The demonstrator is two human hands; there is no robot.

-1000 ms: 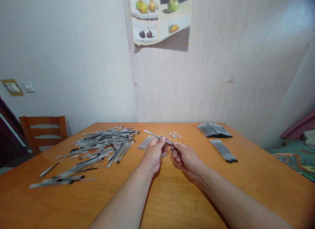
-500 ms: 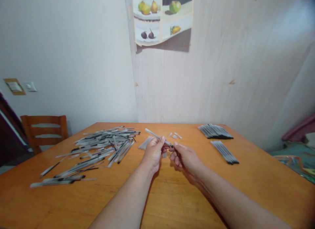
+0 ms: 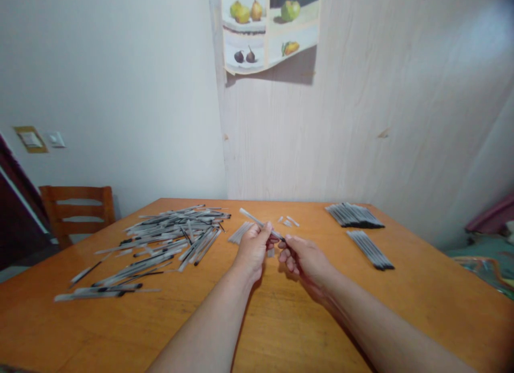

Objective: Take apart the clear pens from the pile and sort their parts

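Observation:
A pen (image 3: 251,215) with a translucent whitish barrel and a dark end is held slantwise above the middle of the table. My left hand (image 3: 255,245) is closed around its barrel, thumb on top. At the dark lower end, the fingers of my right hand (image 3: 304,258) pinch the pen; the fingertips partly hide that end. Just behind my left hand lies a row of whitish tubes (image 3: 239,232), partly covered by the hand. A few small white pieces (image 3: 287,221) rest beyond my hands.
A loose heap of pens and pen parts (image 3: 171,228) spreads over the left of the wooden table (image 3: 289,330). On the right, pens lie side by side in a larger back row (image 3: 353,214) and a smaller front row (image 3: 369,249). A wooden chair (image 3: 82,210) stands behind the left edge.
The view has shifted slightly, so everything sits a little further right. Both hands keep their hold on the pen, and the right fingers remain at its dark end.

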